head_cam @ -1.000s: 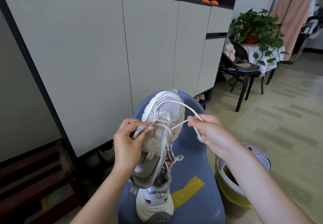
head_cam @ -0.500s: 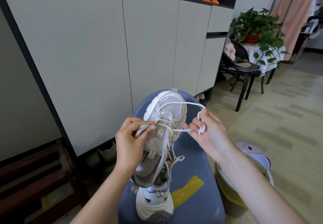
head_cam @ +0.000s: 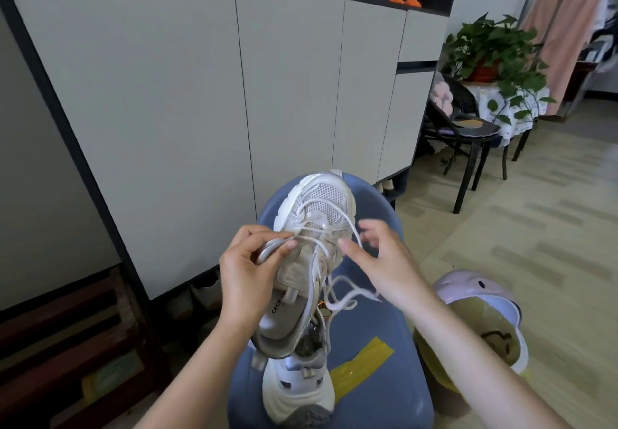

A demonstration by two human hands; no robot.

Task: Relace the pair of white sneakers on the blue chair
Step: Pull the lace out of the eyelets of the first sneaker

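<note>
Left hand (head_cam: 245, 271): I see it grips the raised sneaker (head_cam: 309, 244) at its side, thumb curled on the tongue edge.
Right hand (head_cam: 384, 258): fingers spread and relaxed, at 3 o'clock of the shoe; the lace (head_cam: 347, 224) runs across them, I cannot tell if pinched.
Second sneaker (head_cam: 297, 388): lies on the blue chair (head_cam: 378, 361), at 6 o'clock under the first.
Bin (head_cam: 485, 321): on the floor, at 3 o'clock of the chair.

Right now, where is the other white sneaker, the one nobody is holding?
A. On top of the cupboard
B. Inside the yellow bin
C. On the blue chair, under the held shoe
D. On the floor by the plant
C: the second sneaker sits on the blue chair, right below the sneaker that the left hand holds up.
</note>
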